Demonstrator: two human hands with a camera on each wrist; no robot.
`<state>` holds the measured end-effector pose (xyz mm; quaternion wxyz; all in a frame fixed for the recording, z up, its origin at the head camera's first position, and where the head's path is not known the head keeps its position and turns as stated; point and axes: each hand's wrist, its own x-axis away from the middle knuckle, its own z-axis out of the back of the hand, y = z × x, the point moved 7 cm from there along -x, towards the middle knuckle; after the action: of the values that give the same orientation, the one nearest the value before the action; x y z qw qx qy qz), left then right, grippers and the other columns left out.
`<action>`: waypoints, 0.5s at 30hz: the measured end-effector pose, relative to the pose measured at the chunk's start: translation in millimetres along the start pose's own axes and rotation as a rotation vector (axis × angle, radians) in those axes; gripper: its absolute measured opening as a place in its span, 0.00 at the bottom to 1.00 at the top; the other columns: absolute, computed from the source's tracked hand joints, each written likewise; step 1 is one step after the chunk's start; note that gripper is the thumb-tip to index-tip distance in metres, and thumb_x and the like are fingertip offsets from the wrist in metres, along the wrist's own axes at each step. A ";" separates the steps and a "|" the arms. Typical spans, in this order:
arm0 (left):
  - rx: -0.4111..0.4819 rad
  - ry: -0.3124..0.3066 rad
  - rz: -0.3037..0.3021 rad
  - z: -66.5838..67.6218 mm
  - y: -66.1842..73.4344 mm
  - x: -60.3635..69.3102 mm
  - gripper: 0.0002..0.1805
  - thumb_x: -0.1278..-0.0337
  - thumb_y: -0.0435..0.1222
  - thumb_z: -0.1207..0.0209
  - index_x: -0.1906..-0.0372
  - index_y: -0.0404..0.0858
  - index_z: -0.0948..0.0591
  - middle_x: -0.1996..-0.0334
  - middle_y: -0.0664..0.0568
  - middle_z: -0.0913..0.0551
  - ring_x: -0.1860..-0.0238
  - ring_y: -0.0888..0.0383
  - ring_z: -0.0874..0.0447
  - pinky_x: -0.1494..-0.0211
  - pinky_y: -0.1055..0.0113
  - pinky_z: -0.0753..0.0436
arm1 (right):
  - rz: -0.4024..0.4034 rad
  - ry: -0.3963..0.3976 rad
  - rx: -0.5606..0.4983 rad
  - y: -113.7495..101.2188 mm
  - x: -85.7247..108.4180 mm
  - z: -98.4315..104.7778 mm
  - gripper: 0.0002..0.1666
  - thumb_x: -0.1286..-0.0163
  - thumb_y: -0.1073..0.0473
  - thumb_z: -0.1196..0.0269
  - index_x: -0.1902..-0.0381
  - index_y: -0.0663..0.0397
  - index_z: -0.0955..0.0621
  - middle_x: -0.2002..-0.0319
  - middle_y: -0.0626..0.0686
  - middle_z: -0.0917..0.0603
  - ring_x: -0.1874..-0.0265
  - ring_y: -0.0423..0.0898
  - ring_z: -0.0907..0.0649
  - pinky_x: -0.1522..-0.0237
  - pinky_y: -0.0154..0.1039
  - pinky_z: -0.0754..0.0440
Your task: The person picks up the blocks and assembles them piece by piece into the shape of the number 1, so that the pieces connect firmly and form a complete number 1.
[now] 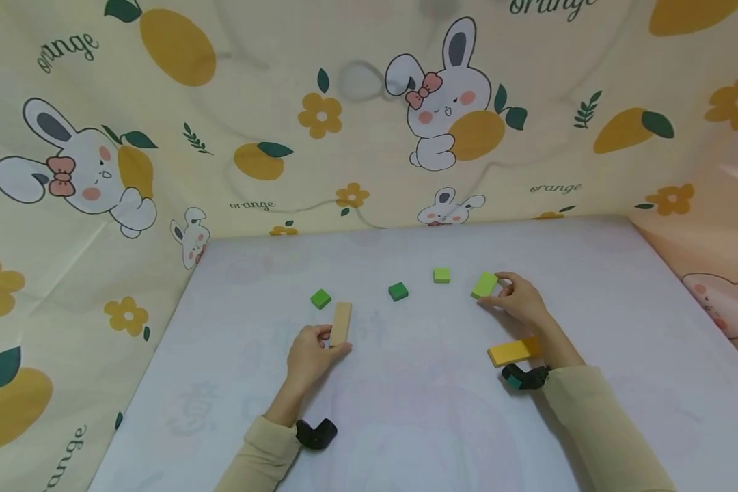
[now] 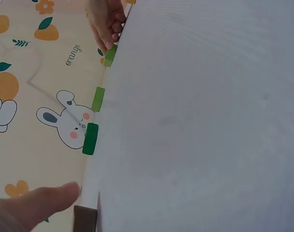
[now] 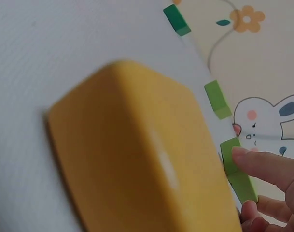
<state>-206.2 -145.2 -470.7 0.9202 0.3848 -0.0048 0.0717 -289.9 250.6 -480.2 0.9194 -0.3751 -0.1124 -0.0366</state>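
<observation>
In the head view my left hand (image 1: 309, 355) pinches a plain wooden block (image 1: 341, 324) by its lower part, thumb at the near end; the left wrist view shows the thumb beside a dark end of it (image 2: 85, 219). My right hand (image 1: 519, 298) holds a light green block (image 1: 484, 285) between thumb and fingers, also visible in the right wrist view (image 3: 241, 176). A yellow block (image 1: 513, 352) lies under the right wrist and looms large in the right wrist view (image 3: 151, 154). Both held blocks are at the table surface.
Between the hands lie a dark green block (image 1: 398, 292) and a small light green block (image 1: 441, 275). Another green block (image 1: 321, 298) is just beyond the left hand. A patterned cloth (image 1: 369, 137) rises behind the white table (image 1: 406, 424).
</observation>
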 end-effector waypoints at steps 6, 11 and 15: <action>0.004 0.003 -0.012 -0.2 2.1 -1.2 0.28 0.59 0.42 0.28 0.51 0.31 0.17 0.63 0.43 0.18 0.65 0.56 0.25 0.65 0.71 0.32 | 0.008 0.009 0.004 0.5 -1.1 1.1 0.47 0.38 0.48 0.33 0.30 0.66 0.39 0.67 0.53 0.28 0.66 0.47 0.31 0.65 0.38 0.35; 0.010 0.003 -0.016 -1.5 1.0 -2.5 0.25 0.59 0.41 0.28 0.54 0.30 0.17 0.69 0.46 0.19 0.69 0.60 0.28 0.67 0.72 0.33 | 0.007 0.005 0.006 3.2 -1.6 -0.2 0.47 0.38 0.47 0.33 0.30 0.65 0.39 0.68 0.52 0.28 0.68 0.46 0.31 0.65 0.37 0.35; 0.020 0.008 -0.018 -1.4 -0.1 -3.1 0.24 0.59 0.39 0.28 0.56 0.29 0.16 0.71 0.46 0.19 0.70 0.60 0.28 0.67 0.72 0.33 | 0.005 0.006 -0.008 3.3 -1.7 -0.8 0.47 0.39 0.47 0.33 0.30 0.65 0.39 0.68 0.52 0.29 0.68 0.46 0.31 0.66 0.37 0.35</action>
<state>-209.3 -144.7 -472.0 0.9169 0.3937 0.0028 0.0651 -291.0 252.4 -483.4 0.9183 -0.3789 -0.1088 -0.0359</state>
